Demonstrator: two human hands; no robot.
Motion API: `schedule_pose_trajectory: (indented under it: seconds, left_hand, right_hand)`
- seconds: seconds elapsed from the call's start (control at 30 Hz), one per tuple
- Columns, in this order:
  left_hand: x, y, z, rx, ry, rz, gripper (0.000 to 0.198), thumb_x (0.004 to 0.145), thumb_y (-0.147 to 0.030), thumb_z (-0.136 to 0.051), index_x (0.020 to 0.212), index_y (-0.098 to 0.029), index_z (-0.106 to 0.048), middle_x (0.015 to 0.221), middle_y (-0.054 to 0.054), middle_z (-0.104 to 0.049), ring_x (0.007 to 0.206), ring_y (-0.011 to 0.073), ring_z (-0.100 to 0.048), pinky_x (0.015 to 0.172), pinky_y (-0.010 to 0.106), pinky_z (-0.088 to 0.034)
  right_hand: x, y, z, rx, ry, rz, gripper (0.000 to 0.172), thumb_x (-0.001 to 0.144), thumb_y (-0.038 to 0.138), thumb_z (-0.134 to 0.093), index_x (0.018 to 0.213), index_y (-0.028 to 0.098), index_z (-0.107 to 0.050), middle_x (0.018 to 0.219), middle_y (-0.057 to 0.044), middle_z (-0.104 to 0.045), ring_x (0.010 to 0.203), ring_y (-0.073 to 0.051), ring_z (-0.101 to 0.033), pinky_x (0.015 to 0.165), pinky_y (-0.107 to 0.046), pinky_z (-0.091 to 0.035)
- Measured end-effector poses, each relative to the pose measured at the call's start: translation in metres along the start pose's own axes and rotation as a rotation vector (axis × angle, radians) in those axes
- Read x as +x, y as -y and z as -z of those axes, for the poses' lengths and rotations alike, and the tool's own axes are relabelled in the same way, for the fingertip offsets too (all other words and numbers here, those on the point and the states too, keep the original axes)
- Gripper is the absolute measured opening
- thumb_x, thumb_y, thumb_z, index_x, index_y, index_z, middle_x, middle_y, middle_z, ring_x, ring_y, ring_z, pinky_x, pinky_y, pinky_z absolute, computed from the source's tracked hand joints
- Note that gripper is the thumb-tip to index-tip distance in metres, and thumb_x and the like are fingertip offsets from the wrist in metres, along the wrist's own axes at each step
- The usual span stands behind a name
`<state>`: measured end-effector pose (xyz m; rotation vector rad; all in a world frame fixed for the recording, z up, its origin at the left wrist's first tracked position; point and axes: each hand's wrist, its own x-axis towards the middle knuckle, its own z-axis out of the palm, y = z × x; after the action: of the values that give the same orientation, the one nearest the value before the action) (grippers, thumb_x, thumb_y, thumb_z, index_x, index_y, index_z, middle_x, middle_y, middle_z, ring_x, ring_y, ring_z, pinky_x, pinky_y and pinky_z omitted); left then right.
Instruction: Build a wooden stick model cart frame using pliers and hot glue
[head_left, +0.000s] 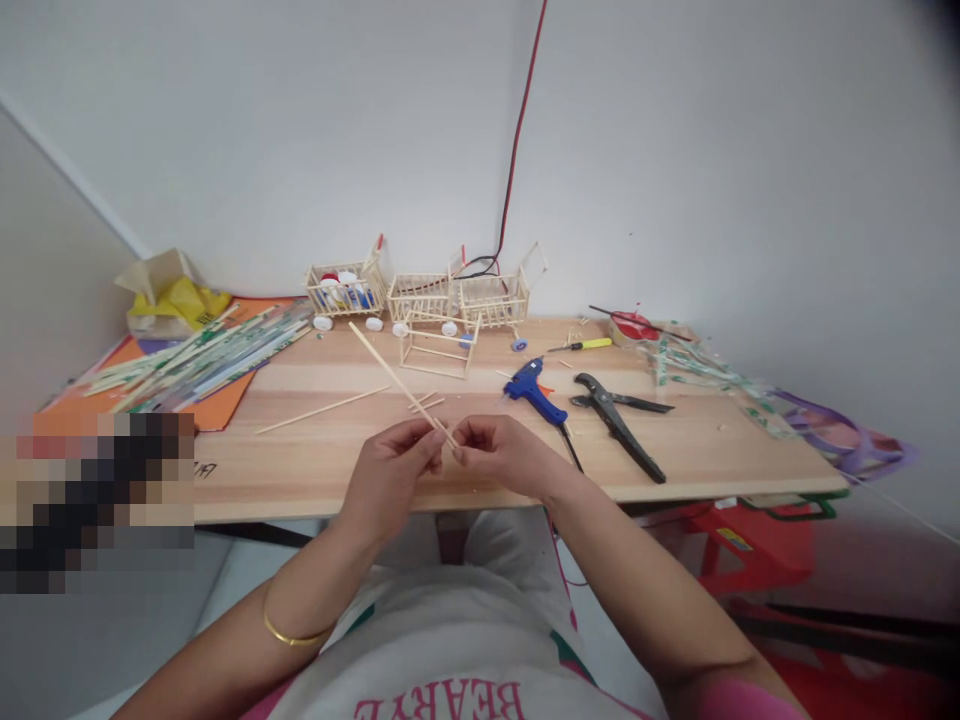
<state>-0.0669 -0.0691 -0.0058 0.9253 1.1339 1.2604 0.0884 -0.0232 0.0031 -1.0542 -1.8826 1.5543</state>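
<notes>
Both hands meet near the table's front edge around thin wooden sticks (390, 372). My left hand (397, 465) pinches them near their lower end, and my right hand (499, 450) grips that same end from the right. The sticks slant up and away to the left; how many there are is hard to tell. Just beyond my fingers lie several short stick pieces (426, 402). Farther back stands a bare stick frame (436, 350), in front of small stick-built carts (345, 292). A long loose stick (322, 410) rests left of my hands.
Wrapped sticks (202, 360) cover an orange sheet (232, 405) at the left. Right of my hands lie a blue glue gun (536, 390), black cutters (619, 425) and a yellow-handled tool (592, 344). Plastic wrappers (705, 370) are farther right; a red stool (757, 545) stands below.
</notes>
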Motion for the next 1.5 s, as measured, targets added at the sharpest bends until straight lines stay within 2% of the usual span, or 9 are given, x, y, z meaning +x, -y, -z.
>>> schedule_pose_trajectory:
  seconds: [0.23, 0.3, 0.47, 0.9, 1.13, 1.23, 1.33, 1.4, 1.5]
  left_hand:
    - [0.004, -0.009, -0.012, -0.092, 0.035, 0.037, 0.020, 0.069, -0.030, -0.070, 0.066, -0.012, -0.060, 0.056, -0.003, -0.053, 0.053, 0.0065, -0.046, 0.053, 0.020, -0.038]
    - [0.005, -0.012, -0.013, -0.086, 0.046, 0.048, 0.020, 0.069, -0.029, -0.070, 0.066, -0.012, -0.060, 0.055, -0.003, -0.052, 0.051, 0.0065, -0.046, 0.052, 0.020, -0.037]
    - [0.005, -0.015, -0.019, -0.101, 0.088, 0.063, 0.019, 0.070, -0.028, -0.070, 0.066, -0.012, -0.061, 0.054, -0.003, -0.052, 0.050, 0.0063, -0.046, 0.052, 0.020, -0.037]
    - [-0.005, -0.011, -0.032, -0.082, 0.170, 0.111, 0.020, 0.071, -0.031, -0.070, 0.067, -0.012, -0.064, 0.060, -0.001, -0.056, 0.054, 0.0058, -0.044, 0.054, 0.019, -0.036]
    - [0.000, -0.002, -0.028, 0.026, 0.156, 0.028, 0.021, 0.072, -0.033, -0.068, 0.066, -0.013, -0.063, 0.059, -0.002, -0.054, 0.056, 0.0073, -0.044, 0.055, 0.020, -0.035]
    - [0.006, 0.001, -0.018, 0.124, 0.147, 0.001, 0.023, 0.073, -0.035, -0.067, 0.065, -0.014, -0.062, 0.057, -0.003, -0.051, 0.056, 0.0079, -0.044, 0.056, 0.020, -0.035]
    - [0.009, 0.000, -0.008, 0.253, 0.098, -0.044, 0.026, 0.074, -0.036, -0.067, 0.061, -0.014, -0.061, 0.057, -0.003, -0.051, 0.059, 0.0083, -0.044, 0.059, 0.019, -0.035]
    - [0.010, -0.001, -0.003, 0.295, 0.077, -0.054, 0.026, 0.073, -0.037, -0.067, 0.060, -0.014, -0.061, 0.060, -0.002, -0.054, 0.063, 0.0091, -0.047, 0.062, 0.019, -0.037]
    - [0.010, -0.001, -0.004, 0.238, 0.085, 0.019, 0.024, 0.070, -0.038, -0.070, 0.068, -0.014, -0.066, 0.073, 0.002, -0.063, 0.073, 0.0123, -0.055, 0.072, 0.022, -0.043]
  right_hand:
    - [-0.023, -0.008, 0.001, 0.234, -0.001, 0.169, 0.025, 0.073, 0.028, -0.068, 0.092, 0.018, -0.056, 0.087, -0.002, -0.062, 0.079, -0.012, -0.058, 0.074, -0.027, -0.047]
    - [-0.031, -0.009, 0.004, 0.171, -0.072, 0.261, 0.031, 0.071, 0.023, -0.069, 0.098, 0.019, -0.054, 0.090, -0.002, -0.061, 0.081, -0.012, -0.059, 0.077, -0.028, -0.048]
    - [-0.042, -0.002, 0.007, -0.189, -0.242, 0.386, 0.011, 0.077, 0.021, -0.063, 0.086, 0.020, -0.058, 0.083, 0.000, -0.061, 0.078, -0.012, -0.058, 0.075, -0.026, -0.047]
    - [-0.052, -0.002, 0.002, -0.381, -0.298, 0.374, 0.004, 0.077, 0.019, -0.060, 0.081, 0.021, -0.060, 0.080, 0.002, -0.067, 0.074, -0.012, -0.061, 0.071, -0.022, -0.044]
    - [-0.053, -0.008, -0.001, -0.439, -0.310, 0.419, 0.007, 0.080, 0.023, -0.059, 0.087, 0.021, -0.059, 0.084, 0.000, -0.066, 0.080, -0.014, -0.060, 0.076, -0.026, -0.046]
    - [-0.062, -0.013, 0.025, -0.538, -0.302, 0.376, 0.021, 0.079, 0.030, -0.062, 0.098, 0.022, -0.058, 0.094, -0.003, -0.064, 0.088, -0.016, -0.059, 0.080, -0.028, -0.046]
    - [-0.077, -0.027, 0.071, -0.716, -0.526, 0.193, 0.025, 0.081, 0.034, -0.057, 0.101, 0.019, -0.058, 0.096, -0.007, -0.064, 0.087, -0.019, -0.059, 0.080, -0.032, -0.047]
    - [-0.088, -0.040, 0.105, -0.906, -0.630, -0.020, 0.031, 0.081, 0.038, -0.056, 0.103, 0.017, -0.059, 0.102, -0.011, -0.062, 0.092, -0.024, -0.059, 0.083, -0.036, -0.046]
    - [-0.098, -0.060, 0.149, -1.134, -0.684, -0.336, 0.073, 0.069, 0.059, -0.061, 0.125, 0.014, -0.048, 0.132, -0.021, -0.045, 0.121, -0.036, -0.042, 0.096, -0.047, -0.037]
